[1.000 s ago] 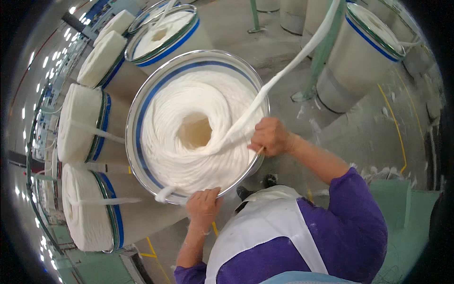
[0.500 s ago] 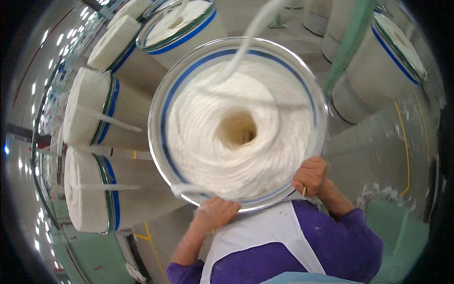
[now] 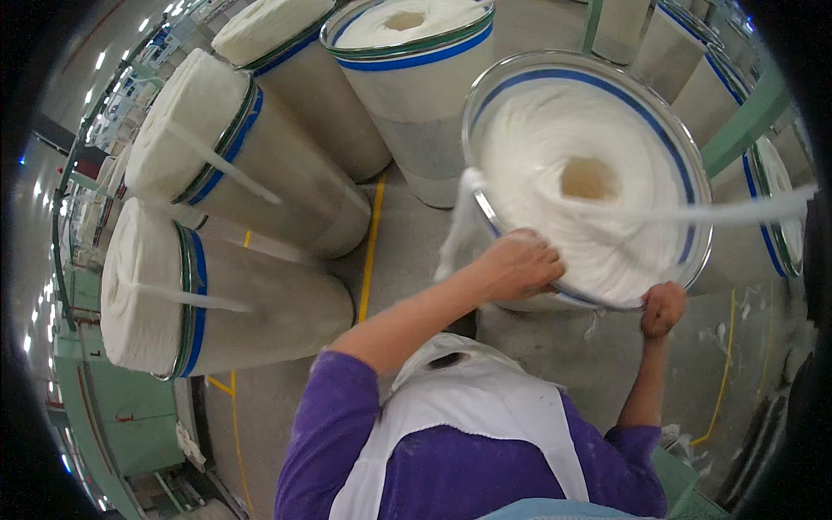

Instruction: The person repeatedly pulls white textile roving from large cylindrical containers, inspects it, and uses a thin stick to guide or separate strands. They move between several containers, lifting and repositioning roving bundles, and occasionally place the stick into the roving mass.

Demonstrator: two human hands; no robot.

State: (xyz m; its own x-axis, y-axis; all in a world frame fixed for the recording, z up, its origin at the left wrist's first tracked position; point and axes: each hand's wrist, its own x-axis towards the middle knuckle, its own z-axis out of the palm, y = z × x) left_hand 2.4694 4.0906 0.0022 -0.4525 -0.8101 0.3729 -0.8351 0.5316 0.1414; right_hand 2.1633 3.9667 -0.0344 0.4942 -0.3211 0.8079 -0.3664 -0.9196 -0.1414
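Note:
A big round can [image 3: 656, 121] with a shiny metal rim and a blue inner stripe stands before me at the right. Coiled white fibre sliver [image 3: 529, 143] fills it, around a central hole. My left hand [image 3: 520, 263] is closed on the near left part of the rim, palm down. At the near right, my right hand [image 3: 664, 309] grips the same rim with curled fingers. A loose sliver end [image 3: 459, 221] hangs outside the can by my left forearm. Another white strand [image 3: 737, 211] stretches from over the coil toward the right edge, blurred.
Several tall cans of white sliver stand at the left, including a near one [image 3: 269, 290] and one at the back [image 3: 425, 113]. A green post [image 3: 745, 121] rises close beside my can at the right. Yellow lines [image 3: 373, 251] mark the floor; green machinery [image 3: 130, 407] is at lower left.
The can has shifted to the right in view, away from the left row, with both hands still on its rim. My left arm now reaches across toward the right.

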